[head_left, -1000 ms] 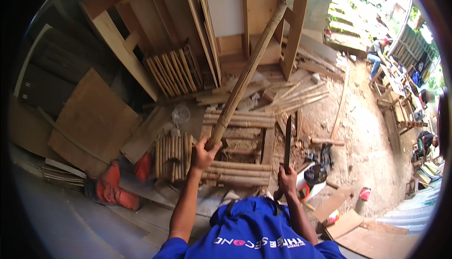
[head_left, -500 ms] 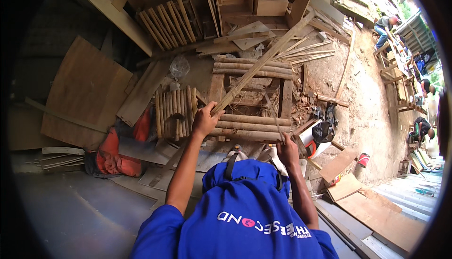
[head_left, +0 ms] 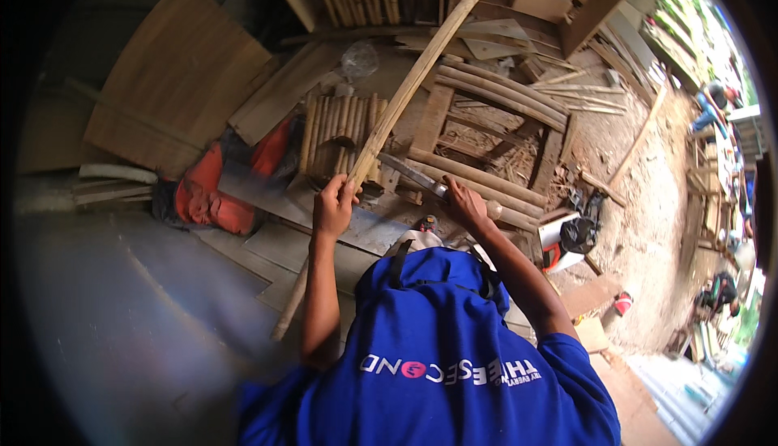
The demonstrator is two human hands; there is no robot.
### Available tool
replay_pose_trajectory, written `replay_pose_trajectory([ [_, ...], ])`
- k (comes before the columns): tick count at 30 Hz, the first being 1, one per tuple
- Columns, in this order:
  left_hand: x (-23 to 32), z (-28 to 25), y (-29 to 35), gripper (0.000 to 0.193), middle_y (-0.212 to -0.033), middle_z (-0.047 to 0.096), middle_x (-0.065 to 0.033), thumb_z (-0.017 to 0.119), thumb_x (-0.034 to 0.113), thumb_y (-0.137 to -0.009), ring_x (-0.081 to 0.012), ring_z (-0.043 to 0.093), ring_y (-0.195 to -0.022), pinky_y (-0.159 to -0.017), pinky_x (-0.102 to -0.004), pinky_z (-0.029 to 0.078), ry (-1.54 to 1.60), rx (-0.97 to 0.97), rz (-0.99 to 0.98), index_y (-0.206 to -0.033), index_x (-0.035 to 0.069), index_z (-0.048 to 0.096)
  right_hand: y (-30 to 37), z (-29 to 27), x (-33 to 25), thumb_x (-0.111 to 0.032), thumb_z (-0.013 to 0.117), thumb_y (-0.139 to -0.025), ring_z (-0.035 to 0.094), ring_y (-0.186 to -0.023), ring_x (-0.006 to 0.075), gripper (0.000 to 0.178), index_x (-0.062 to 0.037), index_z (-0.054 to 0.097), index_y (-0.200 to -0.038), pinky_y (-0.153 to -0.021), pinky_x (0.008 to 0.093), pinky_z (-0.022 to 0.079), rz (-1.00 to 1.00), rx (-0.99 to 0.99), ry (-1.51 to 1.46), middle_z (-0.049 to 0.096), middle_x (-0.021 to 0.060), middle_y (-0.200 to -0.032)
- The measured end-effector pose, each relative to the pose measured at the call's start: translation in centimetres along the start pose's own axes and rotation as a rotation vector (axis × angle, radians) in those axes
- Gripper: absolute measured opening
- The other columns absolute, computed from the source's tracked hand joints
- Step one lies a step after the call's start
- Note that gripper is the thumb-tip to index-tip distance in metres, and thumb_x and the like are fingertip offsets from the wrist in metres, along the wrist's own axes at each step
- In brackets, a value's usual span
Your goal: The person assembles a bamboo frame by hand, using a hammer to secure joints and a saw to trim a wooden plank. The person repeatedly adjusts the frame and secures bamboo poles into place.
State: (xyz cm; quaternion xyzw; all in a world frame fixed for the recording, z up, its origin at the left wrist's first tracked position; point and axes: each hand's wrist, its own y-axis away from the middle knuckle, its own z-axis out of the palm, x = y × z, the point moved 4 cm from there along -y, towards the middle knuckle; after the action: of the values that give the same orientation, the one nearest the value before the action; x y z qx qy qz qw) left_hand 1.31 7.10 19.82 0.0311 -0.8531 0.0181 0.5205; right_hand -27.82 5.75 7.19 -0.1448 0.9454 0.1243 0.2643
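My left hand [head_left: 333, 208] is closed round a long, pale bamboo strip [head_left: 427, 64]. The strip slants from beside my left forearm up to the top of the view. My right hand [head_left: 466, 204] grips a machete [head_left: 415, 174] by its handle, which the fingers cover. Its long blade points left, and the tip end lies against or just in front of the strip above my left hand; I cannot tell whether they touch. Beyond my hands stands a frame of wooden rails and bamboo poles [head_left: 502, 106]. A slatted bamboo piece [head_left: 328, 130] sits left of it, partly behind the strip.
A large plywood sheet [head_left: 174, 77] leans at the left, near an orange-red bundle [head_left: 215, 199]. Offcuts and wood chips litter the ground round the frame. A black plastic bag [head_left: 579, 235] lies at the right. Other people [head_left: 713, 106] are at benches along the far right.
My view has turned, and the frame now appears further right. The bamboo strip stands steeper. My right hand has brought the machete leftward, so its blade meets the line of the strip.
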Motion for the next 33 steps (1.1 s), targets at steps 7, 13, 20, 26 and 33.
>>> replay_pose_trajectory([
  [7, -4.6, -3.2, 9.2, 0.019, -0.075, 0.068, -0.0072, 0.055, 0.018, -0.099, -0.0134, 0.064, -0.063, -0.056, -0.0288, 0.049, -0.030, 0.386, -0.143, -0.101, 0.000, 0.060, -2.4, 6.6, -8.7, -0.009, 0.063, -0.077, 0.062, -0.080, 0.0497, 0.072, 0.0054, 0.026, -0.137, -0.074, 0.0539, 0.051, -0.039, -0.221, -0.467, 0.062, 0.0319, -0.087],
  [13, -10.5, -1.4, 16.4, 0.020, -0.072, 0.067, -0.0070, 0.062, 0.017, -0.096, -0.0111, 0.064, -0.061, -0.056, -0.0263, 0.050, 0.083, 0.636, -0.461, -0.102, -0.002, 0.060, -3.7, 17.3, -9.1, -0.007, 0.065, -0.075, 0.060, -0.091, 0.0482, 0.077, 0.0056, 0.022, -0.138, -0.083, 0.0535, 0.048, 0.174, -0.444, -0.387, 0.062, 0.0288, -0.091],
  [20, -17.1, 2.9, 21.3, 0.017, -0.082, 0.069, -0.0099, 0.063, 0.008, -0.094, -0.0125, 0.065, -0.065, -0.057, -0.0259, 0.052, 0.153, 0.824, -0.715, -0.103, -0.006, 0.059, -11.7, 30.0, -7.5, -0.003, 0.051, -0.084, 0.051, -0.107, 0.0504, 0.057, 0.0045, 0.029, -0.136, -0.092, 0.0523, 0.045, 0.250, 0.037, -0.453, 0.049, 0.0340, -0.115],
  [26, -19.5, 6.1, 24.6, 0.020, -0.086, 0.066, -0.0100, 0.063, 0.009, -0.095, -0.0131, 0.064, -0.068, -0.060, -0.0262, 0.056, 0.336, 0.936, -0.859, -0.107, -0.007, 0.057, -23.6, 36.9, -6.5, -0.005, 0.062, -0.077, 0.048, -0.120, 0.0483, 0.069, 0.0015, 0.032, -0.139, -0.100, 0.0491, 0.042, 0.399, 0.108, -0.526, 0.047, 0.0317, -0.128],
  [33, -17.1, 5.6, 26.0, 0.019, -0.082, 0.066, -0.0098, 0.062, 0.007, -0.094, -0.0122, 0.063, -0.067, -0.062, -0.0252, 0.053, 0.380, 0.915, -0.853, -0.105, -0.007, 0.058, -28.1, 36.0, -6.0, -0.007, 0.071, -0.075, 0.039, -0.131, 0.0462, 0.084, 0.0045, 0.026, -0.145, -0.108, 0.0438, 0.038, 0.269, 0.006, -0.464, 0.034, 0.0318, -0.142],
])
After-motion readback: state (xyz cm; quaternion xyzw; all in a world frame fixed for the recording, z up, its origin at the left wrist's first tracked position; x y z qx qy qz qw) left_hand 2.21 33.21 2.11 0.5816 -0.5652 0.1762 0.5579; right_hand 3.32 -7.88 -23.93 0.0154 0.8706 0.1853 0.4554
